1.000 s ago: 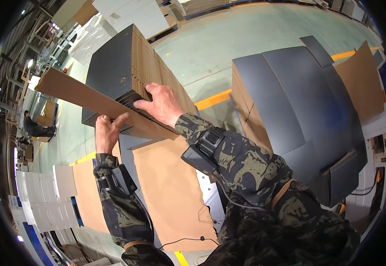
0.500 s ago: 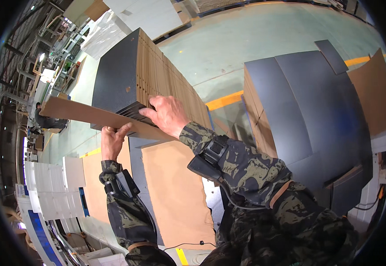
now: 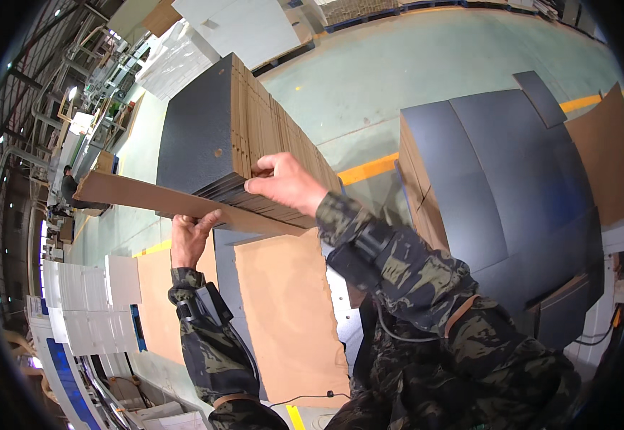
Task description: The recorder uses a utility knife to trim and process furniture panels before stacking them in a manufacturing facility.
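Note:
My left hand (image 3: 192, 238) grips a long brown board strip (image 3: 136, 195) from below, with the thumb pressed along its near face. The strip lies slantwise against the lower near edge of a tall stack of dark-faced panels (image 3: 196, 123). Pale brown panel edges with small holes show on the stack's right side. My right hand (image 3: 287, 183) is at the stack's near corner, its thumb and bent forefinger close together against the panel edges. Whatever may be between those fingertips is hidden. Below the strip is a torn-edged brown sheet (image 3: 290, 308).
To the right stands another stack topped with dark panels (image 3: 487, 172), a brown sheet (image 3: 602, 150) leaning past it. White panels (image 3: 86, 308) are piled at lower left. Wrapped white stacks (image 3: 176, 57) stand beyond. A person (image 3: 75, 190) is far left.
The view has shifted slightly, so the stacks appear a little lower and farther right. Both hands keep about the same places on the strip and at the stack's corner.

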Demonstrator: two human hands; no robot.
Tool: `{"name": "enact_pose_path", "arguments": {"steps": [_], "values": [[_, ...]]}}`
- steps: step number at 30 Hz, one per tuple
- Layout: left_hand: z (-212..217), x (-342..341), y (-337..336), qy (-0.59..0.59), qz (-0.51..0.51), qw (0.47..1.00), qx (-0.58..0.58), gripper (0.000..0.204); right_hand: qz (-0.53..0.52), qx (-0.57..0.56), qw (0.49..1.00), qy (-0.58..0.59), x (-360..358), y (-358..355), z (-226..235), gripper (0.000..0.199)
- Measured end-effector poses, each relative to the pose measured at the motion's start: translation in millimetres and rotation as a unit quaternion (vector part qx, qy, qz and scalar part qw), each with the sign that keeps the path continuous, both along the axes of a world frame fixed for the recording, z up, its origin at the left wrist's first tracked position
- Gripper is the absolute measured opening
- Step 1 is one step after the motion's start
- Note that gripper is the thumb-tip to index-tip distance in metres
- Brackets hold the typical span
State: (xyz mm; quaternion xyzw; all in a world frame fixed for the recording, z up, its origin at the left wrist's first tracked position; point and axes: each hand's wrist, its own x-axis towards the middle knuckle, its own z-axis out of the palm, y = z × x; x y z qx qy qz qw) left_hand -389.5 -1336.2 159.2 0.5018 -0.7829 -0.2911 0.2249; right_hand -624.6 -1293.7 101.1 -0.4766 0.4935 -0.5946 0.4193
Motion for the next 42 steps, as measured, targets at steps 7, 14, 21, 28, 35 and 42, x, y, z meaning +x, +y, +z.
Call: {"name": "enact_pose_path", "arguments": {"steps": [7, 14, 21, 28, 35, 42], "values": [[5, -6, 10, 0.001, 0.009, 1.000, -0.012, 0.018, 0.082, 0.129, 0.984, -0.092, -16, -23, 49, 0.046], [41, 15, 110, 0.045, 0.138, 0.989, -0.026, 0.023, 0.099, 0.172, 0.976, -0.088, -23, -29, 59, 0.039], [-23, 18, 217, 0.143, 0.163, 0.970, 0.111, 0.013, 0.140, 0.195, 0.963, -0.123, -37, -35, 58, 0.040], [-154, -63, 233, 0.102, 0.104, 0.958, 0.247, 0.022, 0.179, 0.210, 0.954, -0.120, -47, -32, 56, 0.045], [-260, -92, 239, 0.026, 0.102, 0.940, 0.325, 0.031, 0.213, 0.123, 0.957, -0.154, -42, -38, 45, 0.046], [-324, -105, 240, 0.139, 0.025, 0.963, 0.229, 0.031, 0.233, 0.150, 0.955, -0.108, -36, -45, 56, 0.046]]}}
